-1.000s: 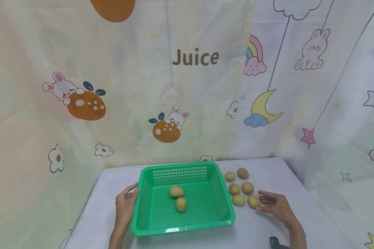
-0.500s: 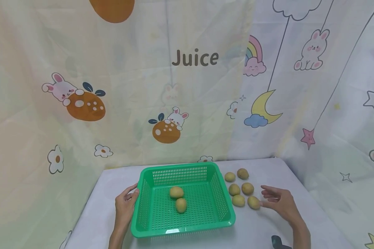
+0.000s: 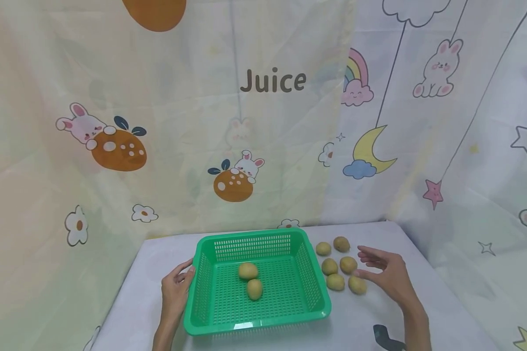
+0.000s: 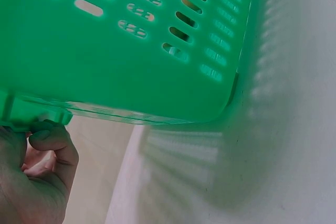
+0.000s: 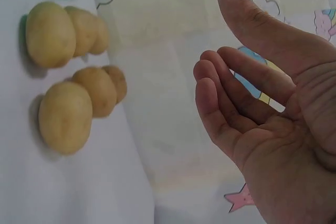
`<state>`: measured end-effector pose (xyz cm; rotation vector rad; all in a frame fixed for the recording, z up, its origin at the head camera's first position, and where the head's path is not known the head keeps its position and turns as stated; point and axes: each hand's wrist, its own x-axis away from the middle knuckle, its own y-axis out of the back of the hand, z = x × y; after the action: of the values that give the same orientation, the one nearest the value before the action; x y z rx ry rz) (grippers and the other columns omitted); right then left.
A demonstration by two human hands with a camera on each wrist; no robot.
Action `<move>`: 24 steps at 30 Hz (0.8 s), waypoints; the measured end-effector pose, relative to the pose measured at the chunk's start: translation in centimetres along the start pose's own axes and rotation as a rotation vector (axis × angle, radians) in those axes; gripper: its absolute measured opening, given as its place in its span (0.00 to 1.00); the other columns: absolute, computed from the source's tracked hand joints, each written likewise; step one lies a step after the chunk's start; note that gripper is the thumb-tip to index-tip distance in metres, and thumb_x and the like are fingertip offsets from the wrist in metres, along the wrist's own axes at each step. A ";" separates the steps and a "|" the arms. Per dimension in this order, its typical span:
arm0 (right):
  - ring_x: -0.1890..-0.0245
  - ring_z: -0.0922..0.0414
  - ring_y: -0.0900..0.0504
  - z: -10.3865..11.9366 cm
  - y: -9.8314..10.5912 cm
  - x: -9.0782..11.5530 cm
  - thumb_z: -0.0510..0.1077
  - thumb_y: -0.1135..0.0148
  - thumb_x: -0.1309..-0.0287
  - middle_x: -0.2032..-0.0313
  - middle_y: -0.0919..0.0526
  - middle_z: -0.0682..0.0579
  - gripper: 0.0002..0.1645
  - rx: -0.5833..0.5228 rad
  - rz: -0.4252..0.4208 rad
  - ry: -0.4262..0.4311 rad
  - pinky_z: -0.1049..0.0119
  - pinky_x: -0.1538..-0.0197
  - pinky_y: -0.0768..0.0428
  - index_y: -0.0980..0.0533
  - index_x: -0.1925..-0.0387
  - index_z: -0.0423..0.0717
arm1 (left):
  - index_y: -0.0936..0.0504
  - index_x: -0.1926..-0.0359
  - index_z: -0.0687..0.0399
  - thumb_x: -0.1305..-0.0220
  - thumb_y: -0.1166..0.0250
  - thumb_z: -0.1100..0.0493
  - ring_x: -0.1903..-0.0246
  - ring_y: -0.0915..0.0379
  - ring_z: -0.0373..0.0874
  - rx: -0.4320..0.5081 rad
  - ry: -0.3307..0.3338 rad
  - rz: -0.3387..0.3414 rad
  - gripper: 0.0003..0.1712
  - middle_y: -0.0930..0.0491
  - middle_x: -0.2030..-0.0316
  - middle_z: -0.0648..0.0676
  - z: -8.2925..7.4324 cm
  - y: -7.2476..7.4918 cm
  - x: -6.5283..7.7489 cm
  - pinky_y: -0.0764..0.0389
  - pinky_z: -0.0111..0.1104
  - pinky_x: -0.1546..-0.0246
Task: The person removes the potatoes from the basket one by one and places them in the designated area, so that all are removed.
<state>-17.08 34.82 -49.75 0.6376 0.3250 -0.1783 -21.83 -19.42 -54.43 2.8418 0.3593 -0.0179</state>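
My left hand (image 3: 174,290) holds the left rim of a green plastic basket (image 3: 256,325); the left wrist view shows curled fingers (image 4: 58,142) at the rim of the slotted basket wall (image 4: 105,56). Inside the basket lie two potatoes, one (image 3: 248,271) slightly behind the other (image 3: 254,289). To its right, several more potatoes stand in two rows on the white table, among them a front right one (image 3: 357,285) and a middle right one (image 3: 348,265). Over these right-hand potatoes my right hand (image 3: 388,273) hovers, thumb and fingers spread apart, its palm holding nothing in the right wrist view.
A dark curved object (image 3: 385,339) appears by the right wrist. White cloth covers the table (image 3: 131,302). Printed curtains (image 3: 281,146) hang behind and along both sides of it.
My right hand drew back from the front right potato, then moved farther back and left over the right row. The potatoes and the left hand on the basket stayed put.
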 end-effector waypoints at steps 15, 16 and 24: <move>0.51 0.60 0.08 3.4 -3.2 -1.5 0.39 0.13 0.48 0.47 0.08 0.38 0.34 -0.131 0.043 0.094 0.71 0.45 0.12 0.15 0.38 0.38 | 0.21 0.28 0.61 0.16 0.39 0.53 0.69 0.09 0.40 0.018 0.004 0.003 0.24 0.08 0.54 0.68 0.0 0.2 0.2 0.10 0.29 0.69; 0.51 0.58 0.08 3.6 -3.5 -1.6 0.40 0.13 0.47 0.47 0.08 0.39 0.33 -0.135 0.046 0.086 0.70 0.45 0.12 0.15 0.39 0.39 | 0.21 0.28 0.61 0.16 0.39 0.54 0.70 0.09 0.40 0.019 0.003 0.002 0.24 0.08 0.54 0.68 0.0 0.2 0.1 0.10 0.29 0.69; 0.52 0.58 0.08 4.8 -5.7 -1.8 0.44 0.13 0.46 0.50 0.06 0.47 0.32 -0.138 0.083 0.063 0.58 0.45 0.10 0.14 0.40 0.42 | 0.20 0.28 0.59 0.15 0.40 0.55 0.70 0.10 0.40 0.011 0.001 0.000 0.23 0.08 0.56 0.66 -0.1 0.0 0.1 0.10 0.30 0.69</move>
<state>-19.13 27.51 -48.62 0.5198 0.3680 -0.0556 -21.73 -19.40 -54.32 2.8528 0.3603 -0.0188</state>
